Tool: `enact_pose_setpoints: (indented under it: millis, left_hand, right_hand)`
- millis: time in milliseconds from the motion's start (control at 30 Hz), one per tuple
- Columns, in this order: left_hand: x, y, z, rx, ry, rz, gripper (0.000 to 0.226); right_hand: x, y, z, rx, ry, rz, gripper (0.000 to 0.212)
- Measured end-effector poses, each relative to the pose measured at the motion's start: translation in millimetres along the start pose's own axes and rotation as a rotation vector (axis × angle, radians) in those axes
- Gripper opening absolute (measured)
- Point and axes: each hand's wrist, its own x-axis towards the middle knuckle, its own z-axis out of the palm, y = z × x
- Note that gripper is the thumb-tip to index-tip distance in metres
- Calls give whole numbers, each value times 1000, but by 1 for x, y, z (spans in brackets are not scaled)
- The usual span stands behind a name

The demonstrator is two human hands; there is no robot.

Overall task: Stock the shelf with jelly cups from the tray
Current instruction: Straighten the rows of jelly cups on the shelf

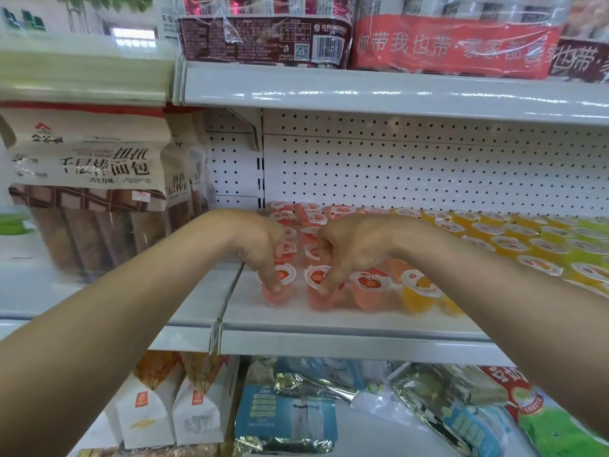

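Observation:
On the white shelf (329,319), rows of jelly cups run to the back: pink ones at the left, orange ones (514,245) in the middle, green ones (590,232) at the right. My left hand (263,245) grips a pink jelly cup (278,286) at the front of the leftmost row, fingers over its lid. My right hand (346,249) pinches the neighbouring pink jelly cup (321,290) by its rim. Both cups rest on the shelf. Beside them stand another pink cup (370,288) and an orange cup (420,291). No tray is in view.
Bread bags (89,179) fill the shelf section to the left. Wrapped multipacks (454,44) sit on the shelf above. Below are white boxes (171,410) and foil snack packs (438,404). A pegboard back wall (428,173) closes the shelf.

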Motion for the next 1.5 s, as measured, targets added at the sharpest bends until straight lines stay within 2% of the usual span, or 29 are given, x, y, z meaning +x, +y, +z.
enact_pose_setpoints:
  millis: [167, 233, 467, 600, 700, 767, 867, 933, 1067, 1267, 1400, 1500]
  left_hand:
    - [8, -21, -19, -195, 165, -74, 45]
    - [16, -25, -24, -248, 196, -107, 41]
    - [44, -22, -16, -342, 128, -95, 50]
    - [56, -22, -9, -398, 64, -80, 30]
    - [61, -27, -8, -405, 40, -63, 29]
    - [64, -32, -12, -459, 44, -57, 39]
    - [73, -41, -22, -522, 166, -57, 49]
    - [83, -47, -25, -515, 224, -60, 48]
    - [107, -53, -25, -430, 340, -103, 46]
    - [131, -52, -26, -387, 368, -106, 46]
    - [141, -49, -30, -392, 376, -104, 42]
    - [151, -50, -29, -368, 355, -96, 40]
  right_hand:
    - [4, 18, -25, 117, 193, 87, 41]
    - [12, 24, -27, 140, 213, 122, 36]
    - [38, 21, -7, 139, 130, 146, 41]
    - [49, 21, -3, 157, 99, 155, 52]
    - [56, 21, -1, 141, 99, 148, 45]
    - [58, 24, -2, 200, 176, 137, 35]
    - [67, 36, -12, 270, 366, 171, 22]
    - [80, 47, -15, 251, 409, 213, 24]
    - [109, 57, -9, 259, 382, 281, 37]
    - [136, 49, -7, 262, 338, 235, 37]
    - [147, 56, -11, 287, 370, 255, 31]
    - [153, 65, -15, 250, 366, 276, 34]
